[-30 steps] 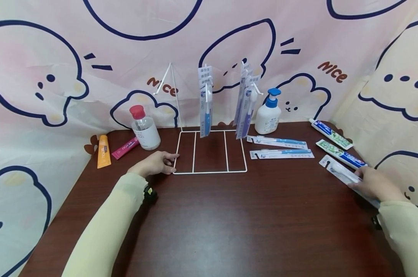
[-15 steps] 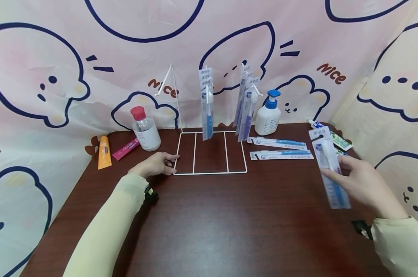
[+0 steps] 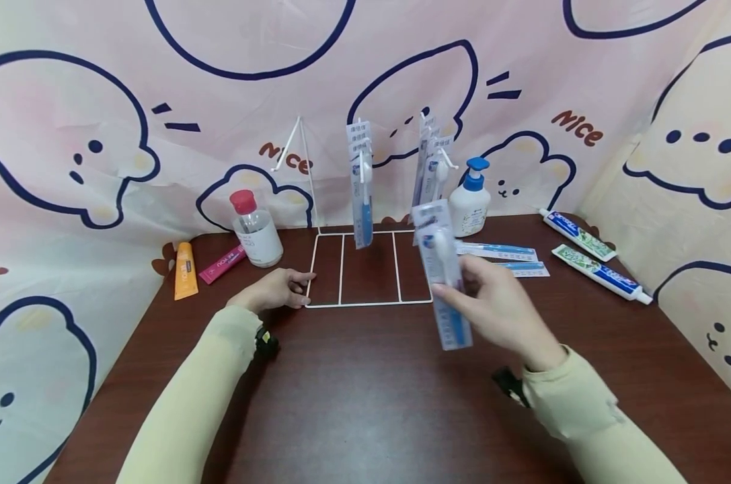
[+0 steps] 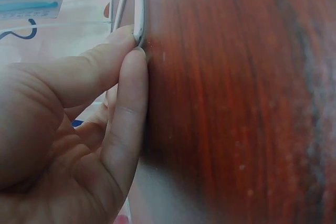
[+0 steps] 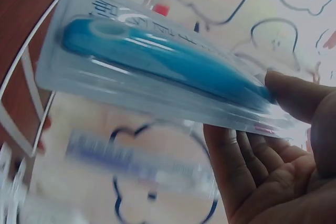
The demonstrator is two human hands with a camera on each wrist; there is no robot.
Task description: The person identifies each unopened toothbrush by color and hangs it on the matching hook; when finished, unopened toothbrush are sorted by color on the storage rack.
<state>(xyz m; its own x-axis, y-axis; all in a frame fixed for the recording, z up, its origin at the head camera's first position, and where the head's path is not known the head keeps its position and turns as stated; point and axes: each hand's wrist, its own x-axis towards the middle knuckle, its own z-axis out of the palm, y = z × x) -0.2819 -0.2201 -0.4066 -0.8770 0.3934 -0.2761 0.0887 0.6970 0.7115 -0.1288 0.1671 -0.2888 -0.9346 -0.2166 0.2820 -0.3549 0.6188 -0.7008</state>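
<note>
Pinching a clear-packed, blue-handled toothbrush (image 3: 442, 264), the right hand (image 3: 498, 309) has come within reach of the white wire rack (image 3: 371, 304) the left hand (image 3: 273, 289) pinches.

Red-capped clear bottle (image 3: 259, 240) beyond left grip (image 3: 268, 289); pink tube (image 3: 222, 264) left of same grip, orange tube (image 3: 185, 272) farther left. White pump bottle (image 3: 471, 210), blue top, beyond right grip (image 3: 498, 306); two toothpaste tubes (image 3: 601, 273) well right of same grip. Cartoon-print cloth (image 3: 250, 40) behind both, wood table (image 3: 365, 403) below.
</note>
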